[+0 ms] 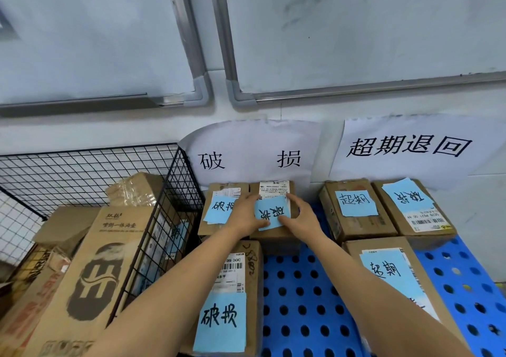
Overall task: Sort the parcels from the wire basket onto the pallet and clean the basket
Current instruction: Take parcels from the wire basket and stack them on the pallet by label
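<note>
- Box (275, 192), small, with a blue note (271, 215) on top: at the back of the pallet (301, 302), under the left wall sign (246, 148), just beside a neighbouring box (210, 229).
- Hands: left hand (246, 217) and right hand (299, 217) grip its two sides.
- Risk: the note looks loose and may slide off on release.
- Risk: a shove could knock the neighbouring box askew.
- Wire basket (82, 170): more boxes remain inside, so it cannot yet be cleaned.

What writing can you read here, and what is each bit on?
"破损": left wall sign.
"超期退回": right wall sign.
"破损": blue notes on front left box, back left box, back far right box, and middle box, gripped by left hand and right hand.
"超期": notes on front right box and back inner right box.
"069 [A34]": front left box's shipping label.
Unreadable: other shipping labels, tall carton in wire basket.
</note>
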